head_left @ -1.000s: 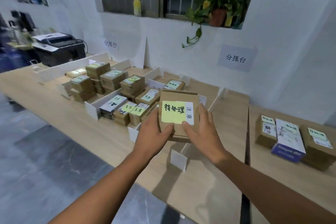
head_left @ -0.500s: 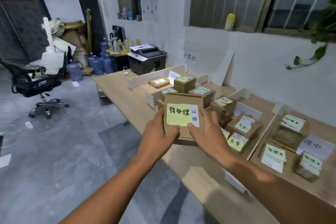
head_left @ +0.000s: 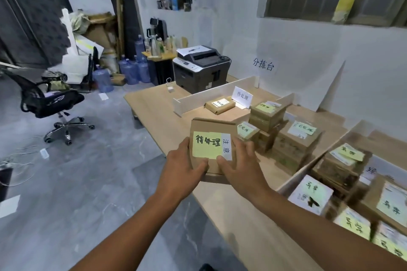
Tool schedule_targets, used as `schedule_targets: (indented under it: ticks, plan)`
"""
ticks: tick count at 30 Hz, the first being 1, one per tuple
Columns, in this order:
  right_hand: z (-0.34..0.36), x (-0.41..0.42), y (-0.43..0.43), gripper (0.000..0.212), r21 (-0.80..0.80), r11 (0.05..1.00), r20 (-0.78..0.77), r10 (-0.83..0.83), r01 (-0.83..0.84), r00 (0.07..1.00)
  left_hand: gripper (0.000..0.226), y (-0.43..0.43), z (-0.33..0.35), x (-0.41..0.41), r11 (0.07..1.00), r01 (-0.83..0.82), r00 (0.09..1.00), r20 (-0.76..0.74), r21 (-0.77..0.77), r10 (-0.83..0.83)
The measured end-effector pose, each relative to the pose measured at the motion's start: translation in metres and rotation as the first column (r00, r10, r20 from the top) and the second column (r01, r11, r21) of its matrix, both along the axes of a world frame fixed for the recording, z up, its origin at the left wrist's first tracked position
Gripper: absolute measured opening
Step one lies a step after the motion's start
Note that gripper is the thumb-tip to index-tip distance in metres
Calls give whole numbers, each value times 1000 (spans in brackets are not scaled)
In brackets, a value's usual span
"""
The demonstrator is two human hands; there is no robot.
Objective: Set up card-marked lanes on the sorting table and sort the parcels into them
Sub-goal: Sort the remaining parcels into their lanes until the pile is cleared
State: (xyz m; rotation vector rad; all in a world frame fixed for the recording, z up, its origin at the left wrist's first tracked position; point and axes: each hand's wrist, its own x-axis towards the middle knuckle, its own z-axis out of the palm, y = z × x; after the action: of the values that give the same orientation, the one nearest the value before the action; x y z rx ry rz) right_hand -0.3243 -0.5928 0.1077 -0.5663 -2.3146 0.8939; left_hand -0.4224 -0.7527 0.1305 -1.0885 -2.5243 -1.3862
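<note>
I hold a brown cardboard parcel (head_left: 209,130) with a yellow note and white label above the sorting table (head_left: 154,105). My left hand (head_left: 184,166) grips its lower left and my right hand (head_left: 239,166) its lower right. Beyond it, the far-left lane holds one flat parcel (head_left: 220,105) beside a folded white lane card (head_left: 242,97). White dividers (head_left: 211,92) separate the lanes. The lanes to the right hold stacked parcels (head_left: 295,138) with yellow notes.
A printer (head_left: 201,68) stands at the table's far-left end. An office chair (head_left: 48,99) sits on the grey floor at left, with water jugs (head_left: 132,68) and cardboard clutter behind. The wall carries a sign (head_left: 263,65).
My view has swung left along the table, from the right-hand lanes to the far-left lane. Both hands have kept hold of the same parcel throughout.
</note>
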Motion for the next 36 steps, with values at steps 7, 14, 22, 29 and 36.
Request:
schedule_targets:
  ticks: [7,14,22,29,36]
  plan:
    - [-25,-159,106,61,-61,996,102,-62,69,993,48,113,-11,-167,996,72,995,77,-49,-68]
    - [-32,-287,200,63,-197,968,134,-132,157,982,50,225,-14,-313,971,211,975,88,-114,-202]
    - [-104,-434,302,70,-236,913,257,-273,334,927,48,365,-105,-490,894,398,912,191,-206,-363]
    - [-153,-542,380,72,-264,829,348,-394,492,851,65,473,-161,-609,811,532,842,258,-245,-474]
    - [-197,-607,443,68,-305,761,403,-441,573,802,73,556,-209,-672,737,606,782,394,-300,-482]
